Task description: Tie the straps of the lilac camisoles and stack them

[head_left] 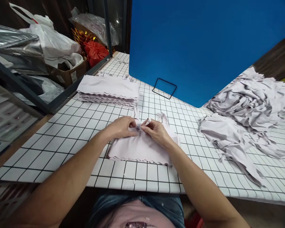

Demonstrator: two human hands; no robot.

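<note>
In front of me a pale pinkish-white garment piece (142,147) with a wavy lower edge lies flat, and thin straps stick up from its top. My left hand (123,127) is closed at the garment's upper edge, thumb and fingers pinching the fabric. Close beside it, my right hand (155,130) pinches a small strap end (147,122) near the middle of the top edge. The fingertips nearly meet, so the exact spot they hold is partly hidden. Just beyond my left hand sits a neat stack of like pieces (109,88).
A loose heap of the same fabric (254,98) lies at the right, with one crumpled piece (224,129) nearer me. A blue panel (192,47) stands across the back of the gridded table (80,126). Left is a metal-framed shelf (61,98) with bags and boxes.
</note>
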